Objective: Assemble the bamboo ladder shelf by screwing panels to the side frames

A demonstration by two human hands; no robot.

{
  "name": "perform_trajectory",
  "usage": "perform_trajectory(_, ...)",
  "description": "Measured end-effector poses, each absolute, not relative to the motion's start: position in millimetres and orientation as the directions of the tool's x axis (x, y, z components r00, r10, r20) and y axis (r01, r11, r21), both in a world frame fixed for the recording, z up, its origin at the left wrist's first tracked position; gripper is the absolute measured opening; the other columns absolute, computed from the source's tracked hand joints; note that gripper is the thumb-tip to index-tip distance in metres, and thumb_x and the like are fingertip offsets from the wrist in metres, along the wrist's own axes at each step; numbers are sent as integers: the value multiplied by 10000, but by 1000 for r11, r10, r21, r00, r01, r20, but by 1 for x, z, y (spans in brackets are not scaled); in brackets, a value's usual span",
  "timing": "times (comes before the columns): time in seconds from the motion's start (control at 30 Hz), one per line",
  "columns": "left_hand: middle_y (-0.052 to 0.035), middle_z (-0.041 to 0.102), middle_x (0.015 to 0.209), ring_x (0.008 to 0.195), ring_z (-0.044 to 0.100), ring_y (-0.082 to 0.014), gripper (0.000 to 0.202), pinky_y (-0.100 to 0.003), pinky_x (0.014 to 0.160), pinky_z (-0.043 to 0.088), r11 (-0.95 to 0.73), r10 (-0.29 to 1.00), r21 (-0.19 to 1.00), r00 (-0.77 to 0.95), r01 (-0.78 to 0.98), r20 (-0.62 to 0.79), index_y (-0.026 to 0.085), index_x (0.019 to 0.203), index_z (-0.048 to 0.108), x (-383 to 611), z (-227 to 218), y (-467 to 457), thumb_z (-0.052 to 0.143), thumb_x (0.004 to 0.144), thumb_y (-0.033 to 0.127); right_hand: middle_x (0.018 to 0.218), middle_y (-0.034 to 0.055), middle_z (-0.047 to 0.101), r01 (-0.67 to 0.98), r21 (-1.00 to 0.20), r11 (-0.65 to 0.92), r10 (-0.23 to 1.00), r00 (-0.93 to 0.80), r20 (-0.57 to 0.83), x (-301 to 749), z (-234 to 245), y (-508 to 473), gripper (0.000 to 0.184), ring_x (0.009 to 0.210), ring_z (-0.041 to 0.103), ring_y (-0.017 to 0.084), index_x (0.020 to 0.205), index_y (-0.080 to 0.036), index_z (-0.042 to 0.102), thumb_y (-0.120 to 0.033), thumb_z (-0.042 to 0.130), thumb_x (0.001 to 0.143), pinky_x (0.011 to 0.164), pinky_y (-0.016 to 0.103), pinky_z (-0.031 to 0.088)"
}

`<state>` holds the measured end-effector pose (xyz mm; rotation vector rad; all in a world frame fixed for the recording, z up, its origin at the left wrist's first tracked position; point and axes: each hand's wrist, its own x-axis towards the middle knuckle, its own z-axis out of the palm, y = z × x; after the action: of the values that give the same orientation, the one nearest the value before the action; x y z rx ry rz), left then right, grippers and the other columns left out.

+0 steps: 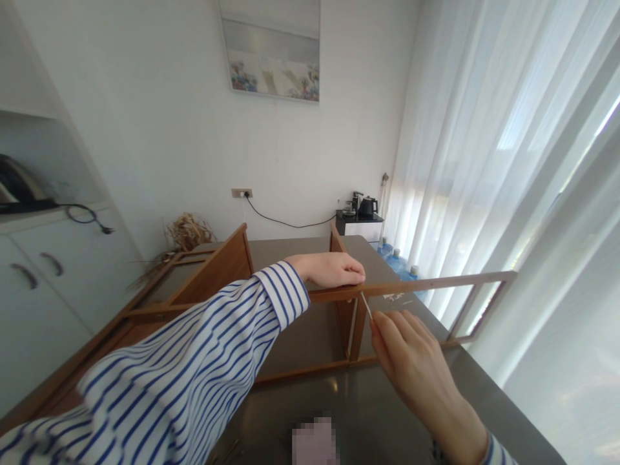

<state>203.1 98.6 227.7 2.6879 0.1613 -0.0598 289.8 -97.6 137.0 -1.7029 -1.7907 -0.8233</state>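
Note:
A wooden furniture frame (pixel 334 294) with brown rails and panels stands on a dark grey table (pixel 310 403). My left hand (pixel 332 268) rests over its long upper rail, fingers closed together against the wood. Just right of it, my right hand (pixel 409 352) is closed around a thin metal rod-like tool (pixel 367 306). The tool's slim shaft slants up and left, and its tip meets the rail at a joint beside my left fingertips. Whatever handle it has is hidden in my fist. Below that joint, an upright wooden panel (pixel 345 316) runs down to the lower rail.
Small pale scraps (pixel 394 297) lie on the table behind the rail. The frame's open end (pixel 484 303) reaches right toward white curtains (pixel 465 161). Blue water bottles (pixel 397 259) and a low cabinet with a black kettle (pixel 369 206) stand beyond. Dried stalks (pixel 188 231) are at left.

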Motion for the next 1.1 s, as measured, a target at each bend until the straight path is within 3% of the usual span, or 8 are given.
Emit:
perform_trajectory(0.37,-2,632,897,796,531,-127,319,-218,702,365,-887,115,442,991,132,-64,177,904,621,203,228,97,420,835,414,689,21,499,993,120,20,715,-98,692,294,141,-98,146,679,448,158,779,-180,543,-150,427,863,656,289,326)
perform_trajectory(0.7,3,633,898,802,529,-127,315,-215,710,364,-886,118,444,991,132,-59,177,911,623,204,227,98,422,831,405,636,22,481,951,307,-36,736,-183,652,292,171,-101,150,653,441,173,679,-200,499,-167,480,824,626,311,252)
perform_trajectory(1.0,6,636,877,782,529,-123,310,-213,703,366,-897,101,428,994,112,-47,179,888,617,204,226,99,410,838,404,673,41,511,938,334,-95,783,-137,606,285,172,-103,136,656,435,198,742,-201,513,-68,509,769,598,333,230)
perform_trajectory(1.1,5,632,875,782,532,-124,310,-214,698,368,-899,91,426,995,102,-45,181,887,616,204,227,100,404,842,403,687,48,521,926,365,-100,786,-151,600,287,173,-104,116,682,446,207,758,-199,522,-97,494,807,603,339,236)
